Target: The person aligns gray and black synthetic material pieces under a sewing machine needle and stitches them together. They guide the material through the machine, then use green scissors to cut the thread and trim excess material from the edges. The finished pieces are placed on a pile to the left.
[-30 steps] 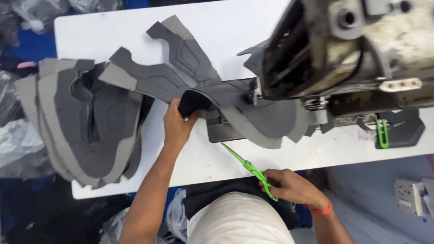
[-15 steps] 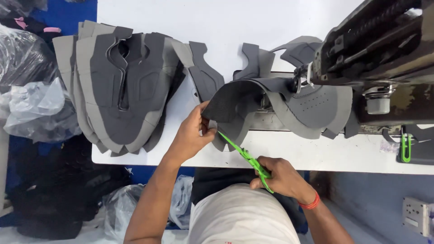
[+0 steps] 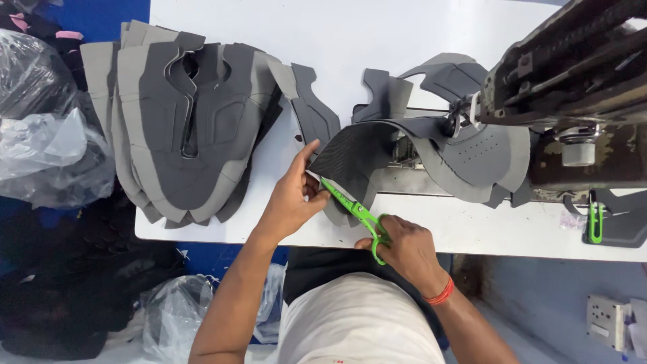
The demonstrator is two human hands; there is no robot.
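My glossy green plastic snips (image 3: 357,210) meet a matt, grainy dark grey fabric panel (image 3: 354,158). Stacked grey shoe uppers (image 3: 189,128) look soft and dull; white tabletop (image 3: 377,34) smooth; machine (image 3: 573,74) worn metal.

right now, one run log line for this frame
left hand: holds grey upper | right hand: green scissors at its edge | stack: left on table

- Bright green is seen on the scissors (image 3: 357,210).
- Dark grey with lighter grey borders is shown by the stacked shoe uppers (image 3: 189,128).
- White is shown by the surface (image 3: 377,40).
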